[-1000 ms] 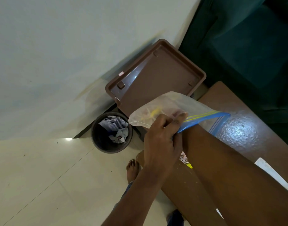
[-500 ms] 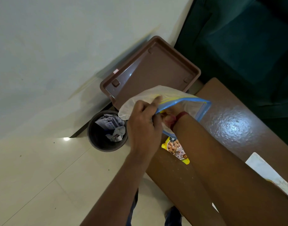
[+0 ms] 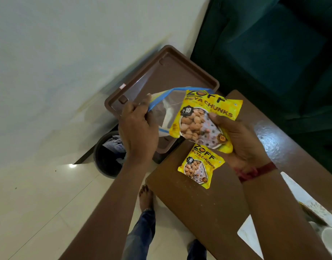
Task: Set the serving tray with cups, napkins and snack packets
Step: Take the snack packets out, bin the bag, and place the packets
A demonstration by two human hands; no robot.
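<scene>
While left fingers (image 3: 140, 107) pinch the bag (image 3: 161, 102), right fingers (image 3: 216, 119) clamp a packet (image 3: 204, 117).

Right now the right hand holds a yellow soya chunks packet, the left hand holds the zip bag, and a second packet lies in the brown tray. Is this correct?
Not quite. The second packet lies on the wooden table, not in the brown tray, as the head view shows. The rest is correct: the right hand holds a soya chunks packet, the left hand the zip bag.
</scene>
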